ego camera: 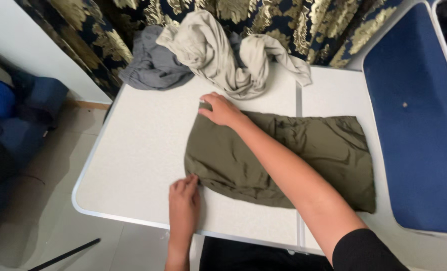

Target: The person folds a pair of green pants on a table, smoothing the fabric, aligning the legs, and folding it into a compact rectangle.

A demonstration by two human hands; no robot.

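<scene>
An olive-green garment (pixel 304 155) lies folded flat on the white folding table (pixel 143 150). My left hand (pixel 184 196) pinches the garment's near left corner at the table's front. My right hand (pixel 221 110) reaches across and grips the far left corner, its forearm crossing over the cloth. The garment stretches to the right, past the table's centre seam.
A beige garment (pixel 218 50) and a grey garment (pixel 153 62) lie crumpled at the table's far edge. A blue chair seat (pixel 414 110) stands at the right. A dark curtain with gold patterns (pixel 294 20) hangs behind. Dark blue bags (pixel 17 115) sit on the floor at left.
</scene>
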